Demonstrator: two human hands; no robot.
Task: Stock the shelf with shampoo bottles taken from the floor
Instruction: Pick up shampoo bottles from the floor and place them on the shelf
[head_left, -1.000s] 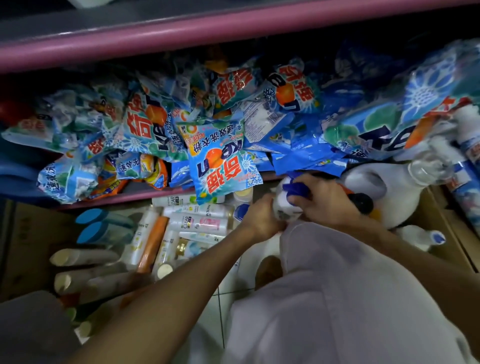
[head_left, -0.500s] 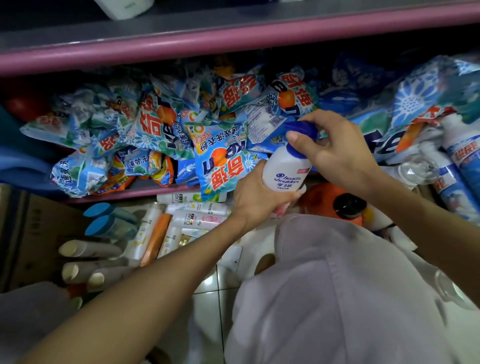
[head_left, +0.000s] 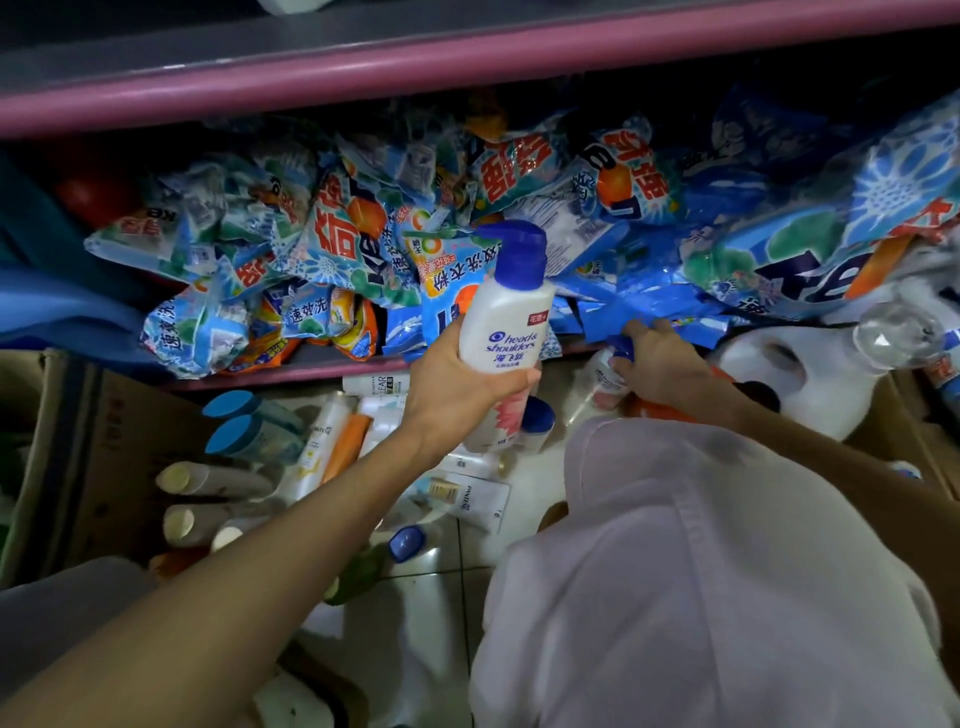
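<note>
head view | left hand (head_left: 467, 384) grips white shampoo bottle (head_left: 506, 317) round its lower body, pump up, raised before the shelf (head_left: 415, 73) of detergent bags (head_left: 332, 244), judged ready for stocking | right hand (head_left: 657, 364) curls round second bottle (head_left: 602, 374) low by the floor (head_left: 431, 597), judged the next pick

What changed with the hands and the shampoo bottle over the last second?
The left hand now holds the white shampoo bottle alone, lifted from near the floor up in front of the detergent bags. The right hand let go of its blue pump cap and dropped down to grip a second bottle lying low by the shelf edge. The bags and the bottles on the floor stayed put.
</note>
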